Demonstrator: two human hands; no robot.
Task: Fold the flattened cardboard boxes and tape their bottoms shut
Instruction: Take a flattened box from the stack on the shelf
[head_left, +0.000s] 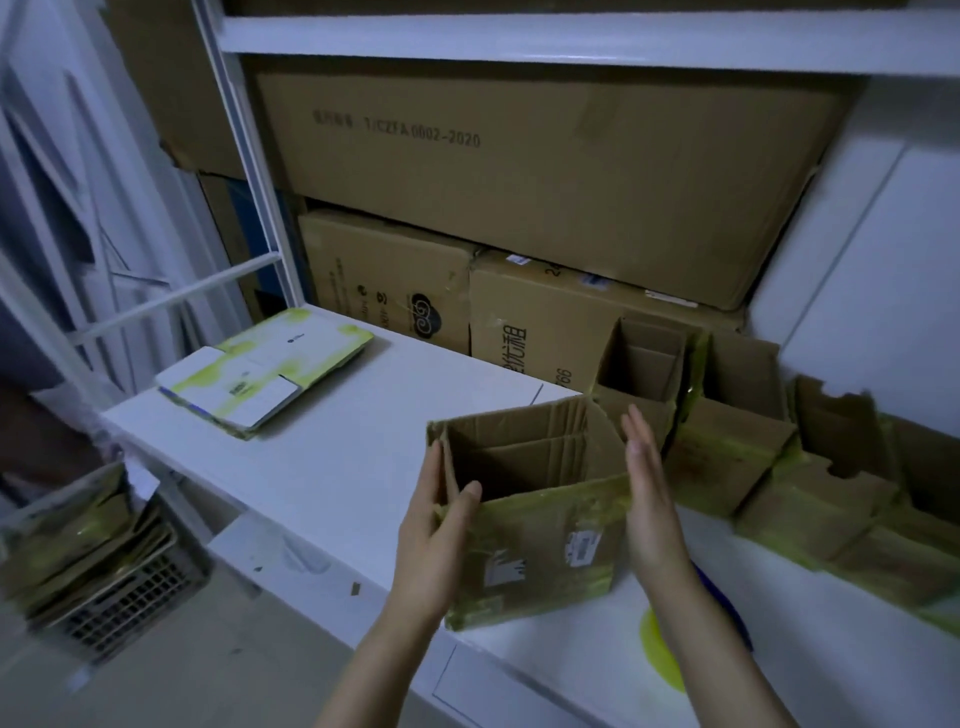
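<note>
Currently, opened brown cardboard box with green tape remnants (535, 499) held upright on white desk (332, 467). Left hand (441, 525) pinched on box's left wall, thumb inside; right hand (649, 499) flat, fingers together, against right wall. Judged light, stiff, easily dented; best gripped at walls. Behind box, large carton (519, 176) printed "0002-2020".

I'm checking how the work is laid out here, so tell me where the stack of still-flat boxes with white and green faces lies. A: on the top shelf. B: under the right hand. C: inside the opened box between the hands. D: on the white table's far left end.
D: the stack of flat boxes lies on the far left end of the white table, well apart from the opened box between the hands.
</note>
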